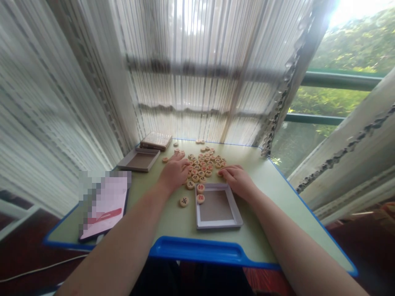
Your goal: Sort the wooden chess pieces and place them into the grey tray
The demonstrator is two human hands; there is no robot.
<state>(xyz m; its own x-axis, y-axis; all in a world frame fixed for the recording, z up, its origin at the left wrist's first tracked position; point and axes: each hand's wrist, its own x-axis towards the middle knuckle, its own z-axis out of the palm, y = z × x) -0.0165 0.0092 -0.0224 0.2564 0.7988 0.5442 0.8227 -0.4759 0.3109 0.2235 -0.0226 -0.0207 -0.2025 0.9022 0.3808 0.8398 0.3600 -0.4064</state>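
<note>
Several round wooden chess pieces (204, 163) with red and black characters lie scattered on the pale green table (277, 185). My left hand (174, 172) lies flat on the pile's left side, fingers spread over the pieces. My right hand (237, 179) rests at the pile's near right edge, fingers curled down onto a piece; I cannot make out whether it grips one. A shallow grey box tray (217, 222) sits just in front of both hands, with two pieces in its left corner. One black-marked piece (184, 201) lies alone left of the tray.
A second grey tray (138, 160) and a folded wooden board (156, 141) lie at the far left. A tablet or phone (105, 209) with a pink screen rests near the left edge. Sheer curtains close in behind and to the left; the table has a blue rim (197, 250).
</note>
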